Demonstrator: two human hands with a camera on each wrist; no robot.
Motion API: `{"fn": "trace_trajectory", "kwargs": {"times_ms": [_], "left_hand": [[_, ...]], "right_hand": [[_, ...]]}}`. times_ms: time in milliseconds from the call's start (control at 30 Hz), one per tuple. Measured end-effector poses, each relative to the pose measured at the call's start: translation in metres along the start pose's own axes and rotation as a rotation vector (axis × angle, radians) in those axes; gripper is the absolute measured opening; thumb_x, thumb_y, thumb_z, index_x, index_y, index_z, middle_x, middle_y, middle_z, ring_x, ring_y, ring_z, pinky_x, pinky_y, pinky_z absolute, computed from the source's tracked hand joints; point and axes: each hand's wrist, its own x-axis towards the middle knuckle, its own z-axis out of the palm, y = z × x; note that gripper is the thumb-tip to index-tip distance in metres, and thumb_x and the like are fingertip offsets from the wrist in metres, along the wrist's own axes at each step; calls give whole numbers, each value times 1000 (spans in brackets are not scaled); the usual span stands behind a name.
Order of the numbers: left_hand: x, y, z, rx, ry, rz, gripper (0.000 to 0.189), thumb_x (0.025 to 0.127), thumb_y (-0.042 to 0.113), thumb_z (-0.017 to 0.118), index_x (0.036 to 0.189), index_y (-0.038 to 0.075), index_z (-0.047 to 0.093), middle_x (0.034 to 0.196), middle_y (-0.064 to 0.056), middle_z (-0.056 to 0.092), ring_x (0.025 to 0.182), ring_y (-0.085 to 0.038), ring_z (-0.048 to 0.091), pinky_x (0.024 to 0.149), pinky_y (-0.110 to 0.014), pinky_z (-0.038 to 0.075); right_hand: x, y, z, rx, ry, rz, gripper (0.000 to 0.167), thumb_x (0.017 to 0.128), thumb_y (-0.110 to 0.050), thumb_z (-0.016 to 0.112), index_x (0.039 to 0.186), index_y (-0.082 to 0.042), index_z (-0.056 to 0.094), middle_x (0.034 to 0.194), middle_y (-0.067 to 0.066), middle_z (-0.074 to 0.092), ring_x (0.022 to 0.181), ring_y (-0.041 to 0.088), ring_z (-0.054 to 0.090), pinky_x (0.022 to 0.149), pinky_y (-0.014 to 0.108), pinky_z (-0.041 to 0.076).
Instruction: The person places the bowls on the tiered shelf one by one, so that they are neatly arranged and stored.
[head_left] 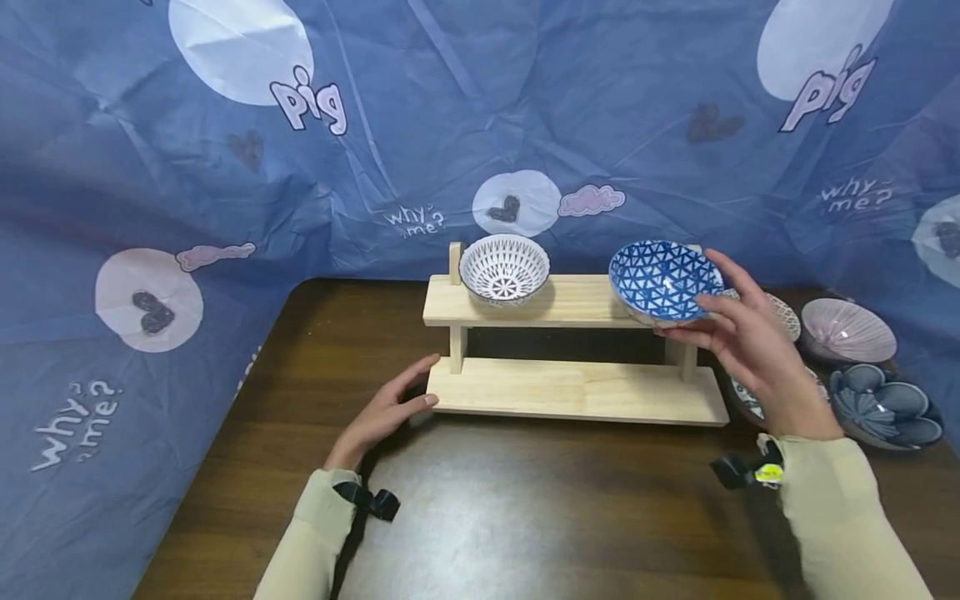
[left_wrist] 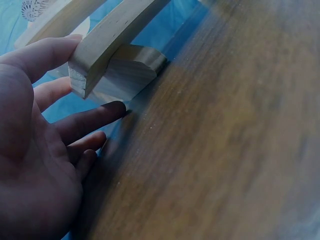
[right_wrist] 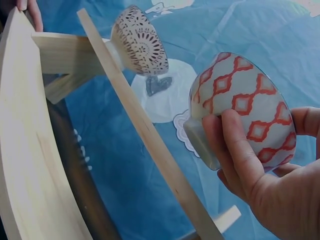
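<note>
My right hand [head_left: 750,342] grips a bowl [head_left: 663,279] by its right side, above the right end of the wooden two-tier rack [head_left: 577,387]. Blue triangles cover the bowl's inside; red diamonds run round its white outside, as the right wrist view shows, with fingers by its foot. Tilted, it overlaps the upper shelf in the head view. My left hand [head_left: 386,412] touches the left end of the lower shelf with straight thumb and forefinger, the other fingers loose beside it. On the upper shelf's left end sits a white bowl [head_left: 504,268] with dark petal-like marks.
Right of the rack stand a pinkish ribbed bowl [head_left: 847,331], a blue-grey flower-shaped bowl [head_left: 885,408] and patterned bowls partly hidden by my right hand. A blue printed cloth [head_left: 420,125] hangs behind the brown table [head_left: 480,517] and along its sides.
</note>
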Motion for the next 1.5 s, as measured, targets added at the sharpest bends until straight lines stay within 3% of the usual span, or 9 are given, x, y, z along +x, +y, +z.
{"fn": "trace_trajectory", "kwargs": {"times_ms": [600, 967, 1500], "left_hand": [[2, -2, 1, 9, -4, -2, 66, 98, 19, 63, 156, 13, 34, 155, -18, 45, 143, -38, 41, 114, -56, 33], [2, -2, 0, -11, -6, 34, 65, 98, 14, 63, 156, 10, 34, 153, -20, 46, 142, -38, 42, 113, -56, 33], [2, -1, 0, 1, -8, 13, 65, 98, 17, 63, 156, 12, 34, 159, -18, 40, 145, -39, 38, 116, -59, 29]], "right_hand": [[18, 7, 25, 12, 9, 24, 69, 100, 5, 45, 156, -29, 25, 165, 19, -19, 89, 24, 74, 74, 38, 61], [30, 12, 34, -2, 17, 54, 74, 100, 4, 44, 160, -29, 18, 166, 21, -14, 91, 23, 74, 76, 36, 61], [41, 19, 40, -38, 41, 88, 75, 100, 4, 39, 161, -32, 14, 166, 24, -9, 88, 20, 74, 75, 33, 61]]}}
